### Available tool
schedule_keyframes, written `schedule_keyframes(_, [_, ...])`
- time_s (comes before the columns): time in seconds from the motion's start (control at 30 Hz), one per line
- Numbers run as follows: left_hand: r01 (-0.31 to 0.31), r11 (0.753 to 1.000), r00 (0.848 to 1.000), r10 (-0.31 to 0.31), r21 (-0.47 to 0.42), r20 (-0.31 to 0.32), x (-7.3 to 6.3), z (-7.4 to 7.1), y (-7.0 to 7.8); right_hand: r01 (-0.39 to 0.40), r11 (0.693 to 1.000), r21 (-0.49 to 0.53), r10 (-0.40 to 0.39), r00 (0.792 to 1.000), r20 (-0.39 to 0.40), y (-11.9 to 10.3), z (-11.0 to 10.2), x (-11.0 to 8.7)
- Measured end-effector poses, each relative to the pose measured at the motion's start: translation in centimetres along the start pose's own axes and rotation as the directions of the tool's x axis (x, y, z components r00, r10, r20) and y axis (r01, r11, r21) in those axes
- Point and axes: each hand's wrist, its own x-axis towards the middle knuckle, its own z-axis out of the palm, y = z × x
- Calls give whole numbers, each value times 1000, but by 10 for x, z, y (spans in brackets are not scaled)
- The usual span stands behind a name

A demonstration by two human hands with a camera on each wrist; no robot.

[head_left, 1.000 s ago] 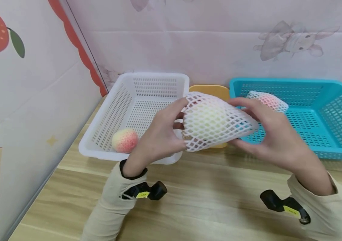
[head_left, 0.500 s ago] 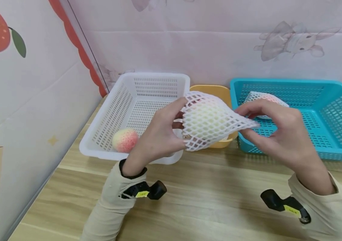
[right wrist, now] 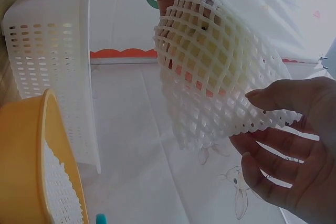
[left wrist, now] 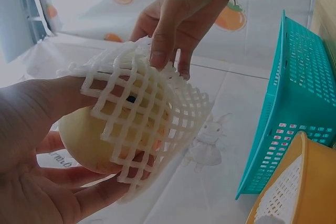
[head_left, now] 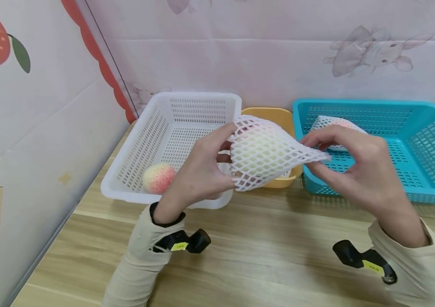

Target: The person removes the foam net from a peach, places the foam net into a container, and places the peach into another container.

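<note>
Above the table, my left hand [head_left: 198,170] grips a pale yellow and pink peach [left wrist: 86,140] with thumb and fingers. A white foam fruit net [head_left: 292,154] covers most of the peach and overlaps the fingertips. In the left wrist view, part of the peach's near side is bare. My right hand [head_left: 367,170] pinches the net's narrow end, which is drawn to a point on the right. A second peach [head_left: 159,178] lies in the white basket [head_left: 205,97]. Inside the blue basket [head_left: 409,194], another netted peach [head_left: 341,123] is partly hidden by my right hand.
Between the two baskets stands a yellow bin [head_left: 267,113], with white foam netting [right wrist: 60,192] inside. All three containers stand on the wooden table [head_left: 271,251] close to the back wall [head_left: 259,68]. A side wall [head_left: 48,140] rises on the left.
My right hand has closed from a wider hold to a pinch on the net's end. The net's right end has narrowed to a point. My left hand has barely moved.
</note>
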Motion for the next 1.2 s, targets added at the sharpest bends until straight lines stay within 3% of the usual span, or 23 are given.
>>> schedule_keyframes(1.2, [2,999,1000,-1,54,-15,0,-4,0,-37,999,-5,37,998,-44,6,-3,-4])
